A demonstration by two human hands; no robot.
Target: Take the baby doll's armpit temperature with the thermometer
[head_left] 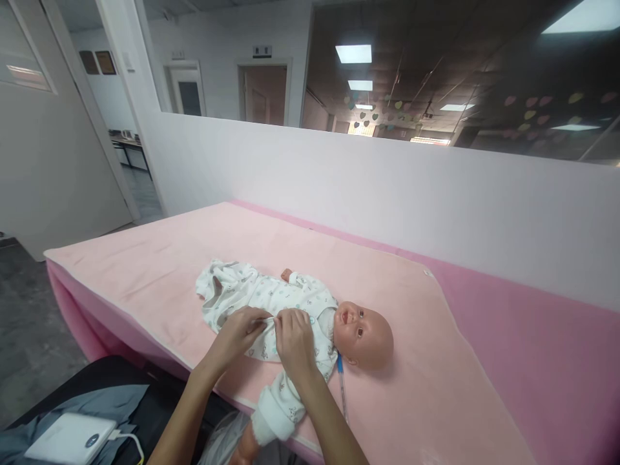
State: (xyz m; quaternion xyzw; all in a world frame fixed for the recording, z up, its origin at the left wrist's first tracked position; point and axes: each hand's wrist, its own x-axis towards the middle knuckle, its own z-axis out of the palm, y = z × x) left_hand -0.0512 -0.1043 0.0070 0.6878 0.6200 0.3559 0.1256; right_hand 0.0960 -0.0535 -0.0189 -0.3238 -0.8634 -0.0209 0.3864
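A baby doll (361, 336) lies on its back on a pink towel (159, 271), head to the right. It wears a white patterned sleepsuit (271, 294). My left hand (239, 329) and my right hand (293, 336) rest side by side on the doll's chest, each with fingers pinched on the front edge of the sleepsuit. One sleeve of the suit (276, 407) hangs over the near edge of the table. A thin blue stick (341, 381), perhaps a thermometer, lies beside the doll's neck.
The pink-covered table (557, 336) stands against a white half-wall (387, 181) with a window above. A white power bank (72, 439) with a cable lies on dark cloth at the lower left. An open doorway and grey floor are to the left.
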